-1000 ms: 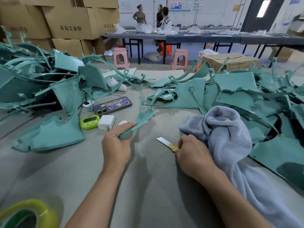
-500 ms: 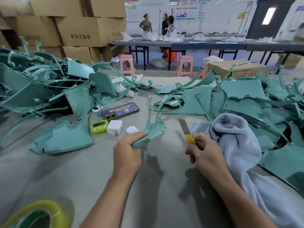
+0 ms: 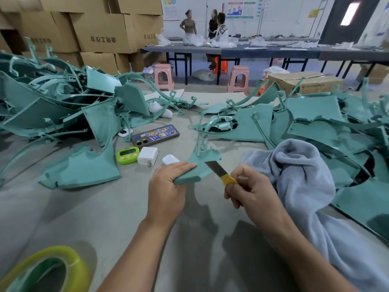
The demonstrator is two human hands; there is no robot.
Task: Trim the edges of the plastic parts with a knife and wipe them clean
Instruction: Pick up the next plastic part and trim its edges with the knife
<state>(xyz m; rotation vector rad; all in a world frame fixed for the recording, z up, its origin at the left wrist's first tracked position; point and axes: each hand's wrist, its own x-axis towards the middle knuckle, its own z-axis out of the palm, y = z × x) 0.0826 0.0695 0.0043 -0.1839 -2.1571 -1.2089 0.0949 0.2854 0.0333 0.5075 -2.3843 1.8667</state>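
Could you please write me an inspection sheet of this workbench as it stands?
Surface: grey table.
Job's things: teal plastic part in hand; knife with yellow-taped handle, blade at the part's edge; grey cloth at right; left heap and right heap of teal parts.
Clutter: phone, green timer, white charger, white case, yellow tape roll.
Hands: left hand grips the part; right hand grips the knife.
Cables: nothing seen.
Surroundings: cardboard boxes, pink stools, long table, three people.
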